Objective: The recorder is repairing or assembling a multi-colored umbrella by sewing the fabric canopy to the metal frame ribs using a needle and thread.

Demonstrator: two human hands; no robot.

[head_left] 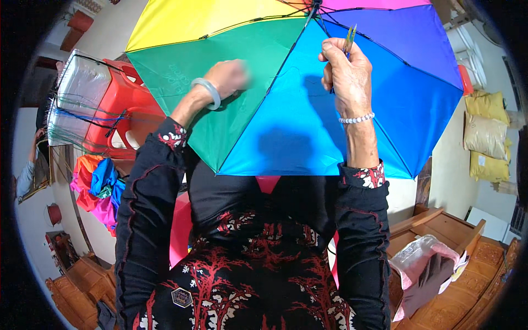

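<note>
An opened umbrella with rainbow panels (297,126) spreads before me, its dark ribs meeting at a hub (315,4) at the top edge. Above the green panel, my left hand (226,78) is closed with its fingers curled in. A blur covers its fingertips, so what they pinch is hidden. My right hand (347,69) is raised over the blue panel, wrapped round small snips (351,38). Their two narrow, yellowish blades point up past the thumb. A thin dark thread (291,69) crosses the blue panel between my hands.
A red plastic chair (124,107) bearing a clear wrapped bundle (82,93) stands at the left. Colourful cloth (99,190) is heaped below it. Carved wooden furniture (445,286) fills the lower right. Yellow and white sacks (487,137) lie along the right wall.
</note>
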